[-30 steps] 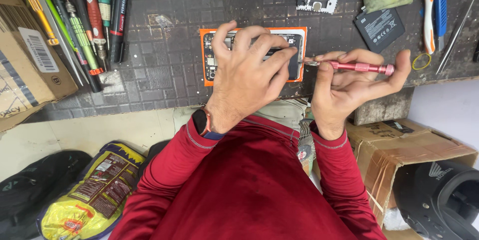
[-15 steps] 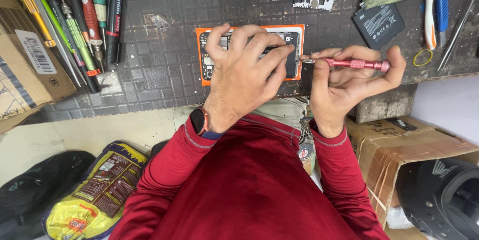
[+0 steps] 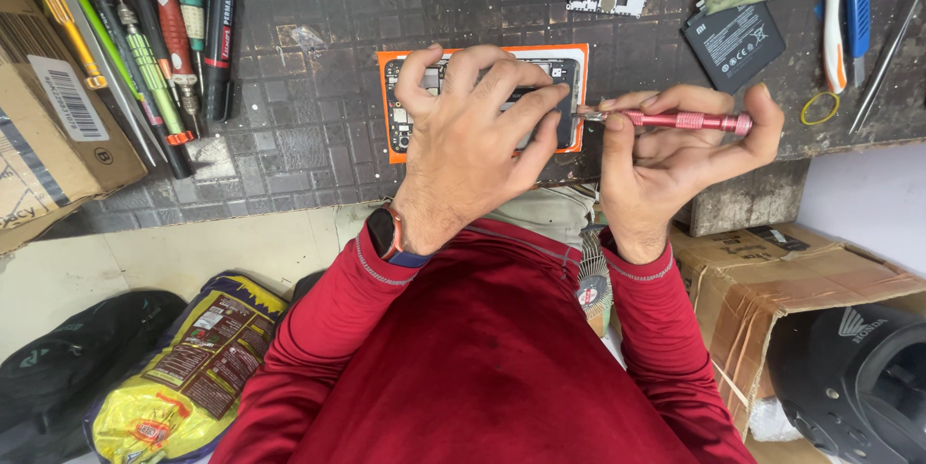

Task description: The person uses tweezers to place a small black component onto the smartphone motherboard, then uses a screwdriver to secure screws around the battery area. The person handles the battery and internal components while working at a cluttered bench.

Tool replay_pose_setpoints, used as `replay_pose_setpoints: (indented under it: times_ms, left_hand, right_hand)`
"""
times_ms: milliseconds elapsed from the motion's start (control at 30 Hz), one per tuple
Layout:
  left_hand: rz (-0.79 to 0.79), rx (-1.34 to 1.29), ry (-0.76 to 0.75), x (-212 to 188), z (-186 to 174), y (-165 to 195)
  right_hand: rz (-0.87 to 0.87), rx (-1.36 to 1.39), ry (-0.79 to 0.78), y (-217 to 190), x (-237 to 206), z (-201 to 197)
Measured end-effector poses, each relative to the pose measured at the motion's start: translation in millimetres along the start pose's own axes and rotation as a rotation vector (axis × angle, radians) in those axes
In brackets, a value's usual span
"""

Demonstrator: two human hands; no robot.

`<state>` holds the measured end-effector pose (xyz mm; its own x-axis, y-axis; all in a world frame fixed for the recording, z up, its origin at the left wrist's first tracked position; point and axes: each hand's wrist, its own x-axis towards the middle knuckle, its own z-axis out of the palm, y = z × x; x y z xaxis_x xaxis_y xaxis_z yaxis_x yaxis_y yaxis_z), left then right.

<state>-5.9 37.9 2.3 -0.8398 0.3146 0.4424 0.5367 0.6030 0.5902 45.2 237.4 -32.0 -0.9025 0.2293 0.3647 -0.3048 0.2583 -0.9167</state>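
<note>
Two hands work an opened phone lying mid-frame on the dark surface: the left hand spreads over it, pinning it down, while the right hand has its grip closed around a red screwdriver. Its tip, apparently at the phone's right edge, suggests screw work; steady, square pressure comes next.

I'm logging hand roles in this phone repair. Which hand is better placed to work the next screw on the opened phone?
Probably the right hand: it holds the red screwdriver, tip at the phone edge. The left hand lies across the phone.
</note>
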Motion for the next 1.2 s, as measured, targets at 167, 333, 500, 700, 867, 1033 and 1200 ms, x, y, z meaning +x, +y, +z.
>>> replay_pose_setpoints:
  times_ms: [167,333,500,700,867,1033,1200]
  left_hand:
    - [0.002,-0.005,0.000,-0.3,-0.2,0.5]
    - [0.002,-0.003,0.001,-0.3,0.0,0.5]
    - [-0.002,-0.002,0.000,-0.4,-0.4,0.6]
    - [0.026,0.033,-0.020,-1.4,-0.2,0.0]
    - [0.119,0.087,-0.067,-5.8,0.9,1.4]
    - [0.119,0.099,-0.078,-6.6,2.3,0.9]
    - [0.084,0.095,-0.075,-5.3,2.2,2.5]
  right_hand:
    - [0.010,-0.002,0.008,-0.4,-1.4,-2.4]
    - [0.006,-0.007,-0.002,0.7,-1.4,-4.1]
    - [-0.011,-0.010,0.005,-0.7,-0.2,-1.3]
    - [-0.050,-0.027,-0.023,-2.9,0.2,2.3]
    - [-0.002,0.000,0.008,-2.5,-1.2,1.8]
    - [0.009,0.007,0.008,-2.8,-1.0,1.0]
    - [0.012,0.009,0.010,-3.6,-0.9,0.1]
